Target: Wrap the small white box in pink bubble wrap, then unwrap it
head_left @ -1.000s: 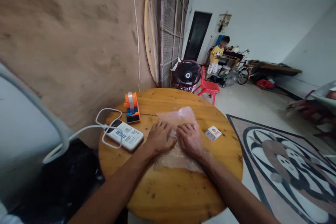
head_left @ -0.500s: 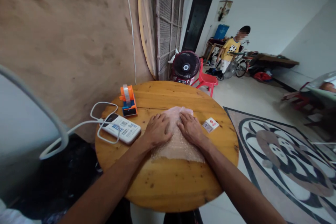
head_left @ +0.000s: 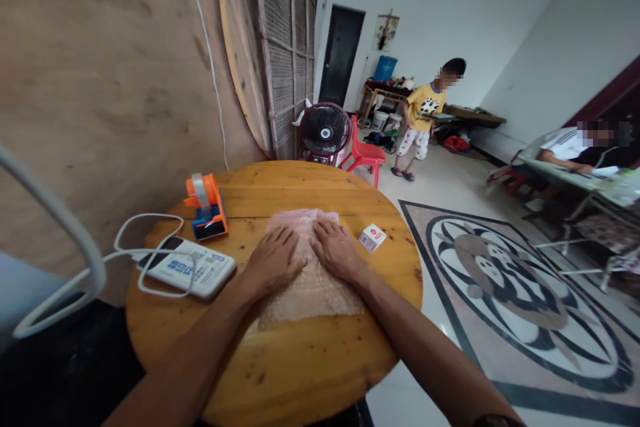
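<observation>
A sheet of pinkish bubble wrap (head_left: 316,297) lies spread on the round wooden table (head_left: 295,370). My left hand (head_left: 274,257) rests palm down on its left part, fingers stretched forward. On the upper right part of the sheet lies my right hand (head_left: 336,248), also flat with its fingers extended. Both hands press on the wrap and grip nothing. Just right of the sheet stands a small white box (head_left: 373,237) with red print.
An orange and blue tape dispenser (head_left: 206,208) and a white power bank (head_left: 193,268) with a looped white cable (head_left: 95,273) are at the table's left. Beyond stand a fan (head_left: 326,132), a red chair (head_left: 367,152) and a person in yellow (head_left: 423,110). Another person (head_left: 567,147) sits far right.
The view has swung right, so the table appears further left and a seated person shows. My hands stay flat on the bubble wrap. The standing person has stepped toward the camera.
</observation>
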Tool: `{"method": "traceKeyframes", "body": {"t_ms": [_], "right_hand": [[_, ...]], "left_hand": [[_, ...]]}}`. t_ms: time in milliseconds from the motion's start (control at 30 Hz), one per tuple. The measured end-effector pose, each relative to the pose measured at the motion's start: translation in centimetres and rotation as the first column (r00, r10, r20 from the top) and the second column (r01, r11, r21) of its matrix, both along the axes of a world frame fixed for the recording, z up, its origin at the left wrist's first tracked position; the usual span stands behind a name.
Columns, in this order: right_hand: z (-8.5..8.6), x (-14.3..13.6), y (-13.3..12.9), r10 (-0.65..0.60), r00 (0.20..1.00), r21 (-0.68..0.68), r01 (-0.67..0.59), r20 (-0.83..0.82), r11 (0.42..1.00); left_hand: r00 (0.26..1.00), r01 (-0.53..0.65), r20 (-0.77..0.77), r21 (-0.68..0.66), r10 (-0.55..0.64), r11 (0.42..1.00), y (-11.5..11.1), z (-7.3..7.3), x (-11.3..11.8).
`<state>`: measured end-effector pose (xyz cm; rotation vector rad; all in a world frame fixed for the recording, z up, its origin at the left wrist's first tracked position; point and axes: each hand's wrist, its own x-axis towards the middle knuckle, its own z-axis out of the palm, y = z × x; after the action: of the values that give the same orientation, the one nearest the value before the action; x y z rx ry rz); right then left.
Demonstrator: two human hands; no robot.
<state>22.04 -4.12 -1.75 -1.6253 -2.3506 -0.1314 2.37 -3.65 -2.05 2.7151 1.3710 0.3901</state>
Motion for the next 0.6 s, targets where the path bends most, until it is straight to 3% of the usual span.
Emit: {"method": "traceKeyframes", "body": {"t_ms": [167, 233, 333, 433, 600], "right_hand": [[-0.1, -0.1, 0.0, -0.028, 1.0, -0.001, 0.028, -0.008, 1.0], [-0.1, -0.1, 0.0, -0.031, 1.0, -0.003, 0.031, -0.002, 0.999], [-0.1, -0.1, -0.1, -0.039, 0.999, 0.0, 0.039, 0.016, 0.999], [0.1, -0.1, -0.2, -0.035, 0.999, 0.013, 0.034, 0.038, 0.999], [0.1, 0.0, -0.1, -0.025, 0.999, 0.009, 0.024, 0.042, 1.0]], "left_hand": [[0.993, -0.122, -0.005, 0.015, 0.122, 0.992, 0.0, 0.2, -0.5], [0.995, -0.095, 0.012, 0.045, 0.094, 0.994, -0.2, 0.5, -0.5], [0.997, 0.044, 0.059, 0.105, -0.051, 0.993, -0.7, 0.8, -0.1], [0.985, 0.149, 0.07, 0.083, -0.155, 0.985, -1.1, 0.5, 0.4], [0.999, 0.048, 0.002, 0.005, -0.048, 0.999, -1.2, -0.1, 0.5]]}}
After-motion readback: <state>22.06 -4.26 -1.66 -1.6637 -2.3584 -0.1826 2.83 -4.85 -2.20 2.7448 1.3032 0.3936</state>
